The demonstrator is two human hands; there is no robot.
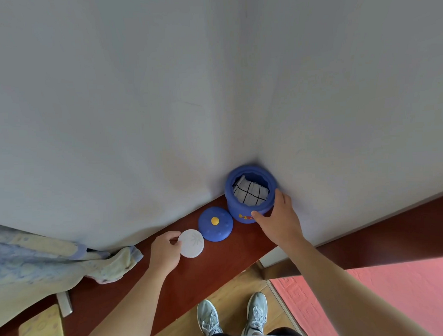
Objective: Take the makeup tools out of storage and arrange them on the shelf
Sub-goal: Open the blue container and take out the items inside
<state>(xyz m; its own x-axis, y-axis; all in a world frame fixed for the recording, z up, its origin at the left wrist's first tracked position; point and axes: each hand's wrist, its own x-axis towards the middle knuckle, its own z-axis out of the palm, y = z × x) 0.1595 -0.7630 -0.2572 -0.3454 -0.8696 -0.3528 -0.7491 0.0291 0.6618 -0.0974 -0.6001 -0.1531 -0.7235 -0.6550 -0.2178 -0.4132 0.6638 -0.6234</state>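
Observation:
A blue round storage jar (245, 207) stands open in the wall corner on the dark red wooden shelf (207, 265). Inside it lies a white cloth with a black grid pattern (250, 193). My right hand (278, 220) grips the jar's right side and front. The jar's blue lid (215, 224) with a yellow knob lies on the shelf just left of the jar. Left of the lid, my left hand (165, 251) pinches the edge of a flat white round compact (191, 243) resting on the shelf.
A pale blue and cream cloth (54, 259) is bunched on the shelf's left part. A yellow patterned item (41, 328) and a small grey bar (64, 303) lie at the lower left. Below are wood floor, my shoes (232, 314) and a pink rug (388, 295).

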